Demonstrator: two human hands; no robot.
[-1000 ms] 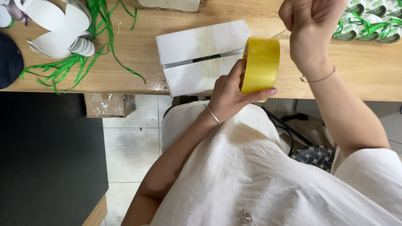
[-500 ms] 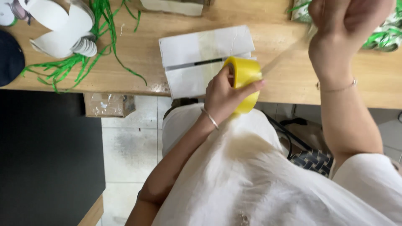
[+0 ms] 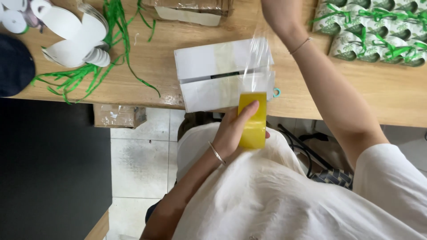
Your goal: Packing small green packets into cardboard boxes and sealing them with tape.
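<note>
My left hand [image 3: 235, 131] grips a yellow roll of clear tape [image 3: 253, 121] just below the near edge of a white box [image 3: 209, 75] on the wooden table [image 3: 147, 84]. A strip of clear tape [image 3: 258, 62] runs from the roll up across the box toward my right hand [image 3: 278, 13], which is raised at the top edge of the view with its fingers cut off. The box's lid seam shows as a dark slot across its middle. A thin bracelet sits on each wrist.
Green ribbon strands [image 3: 106, 58] and white paper shapes [image 3: 71, 35] lie at the left. Several green-patterned wrapped packs [image 3: 378, 35] sit at the right. A clear-wrapped carton [image 3: 191, 9] is behind the box. A dark cap [image 3: 15, 66] rests at the far left edge.
My left hand has pulled the tape roll down toward my body while my right hand moved up and left, stretching a clear strip over the white box.
</note>
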